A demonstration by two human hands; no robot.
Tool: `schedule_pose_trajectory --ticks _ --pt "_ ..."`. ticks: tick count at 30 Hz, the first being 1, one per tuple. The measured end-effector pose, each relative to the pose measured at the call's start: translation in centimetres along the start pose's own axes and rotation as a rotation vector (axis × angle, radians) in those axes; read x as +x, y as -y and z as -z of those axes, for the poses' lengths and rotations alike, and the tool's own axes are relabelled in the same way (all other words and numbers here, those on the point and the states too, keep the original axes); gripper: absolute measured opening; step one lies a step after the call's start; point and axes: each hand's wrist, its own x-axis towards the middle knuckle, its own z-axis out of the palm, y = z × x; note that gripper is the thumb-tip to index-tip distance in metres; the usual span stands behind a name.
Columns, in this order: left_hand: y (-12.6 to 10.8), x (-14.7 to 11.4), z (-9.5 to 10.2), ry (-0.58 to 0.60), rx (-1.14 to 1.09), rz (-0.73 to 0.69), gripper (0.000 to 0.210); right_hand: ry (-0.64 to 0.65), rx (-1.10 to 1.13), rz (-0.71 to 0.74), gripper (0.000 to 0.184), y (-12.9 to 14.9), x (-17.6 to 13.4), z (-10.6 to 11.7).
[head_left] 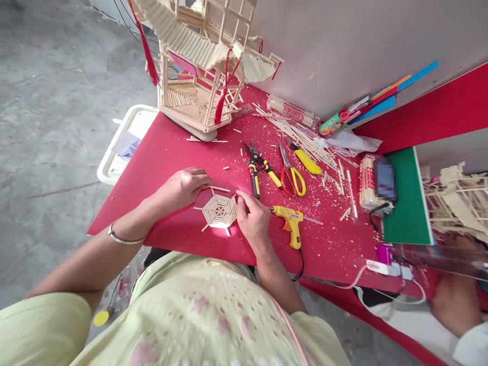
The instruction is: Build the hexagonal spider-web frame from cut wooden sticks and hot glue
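A small web-like hexagonal frame of wooden sticks [220, 210] lies on the red tabletop between my hands, its spoke ends sticking out. My left hand [188, 184] is closed in a pinch at its upper left, at the end of a thin wooden stick [220, 189] along the frame's far edge. From the right, my right hand [252, 217] holds the frame's upper right corner, thumb and forefinger at a spoke end. Close to the right hand lies a yellow hot glue gun [292, 222] with a clear glue stick in its back.
Pliers [260, 168], scissors [290, 173] and a yellow utility knife [305, 156] lie beyond my hands. Loose sticks [305, 137] and crumbs cover the right side. A stick-built pavilion [202, 96] stands at the back. Another person's arm [457, 300] is at far right.
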Motion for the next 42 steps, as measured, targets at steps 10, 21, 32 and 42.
schedule_pose_trajectory --ticks 10,21,32,42 --pt "-0.8 0.5 0.2 -0.041 0.056 0.033 0.024 -0.065 -0.114 0.027 0.033 0.0 0.2 1.5" --pt "-1.2 0.9 -0.4 -0.176 -0.427 0.457 0.019 0.35 -0.575 -0.173 0.098 -2.2 9.0 6.1" --pt "-2.9 4.1 -0.2 -0.198 -1.112 0.572 0.038 0.426 -0.35 -0.346 0.049 -4.3 13.1 6.2" --pt "-3.6 6.2 -0.2 -0.147 -1.175 0.524 0.033 0.407 0.319 -0.339 0.059 -6.0 12.8 9.0"
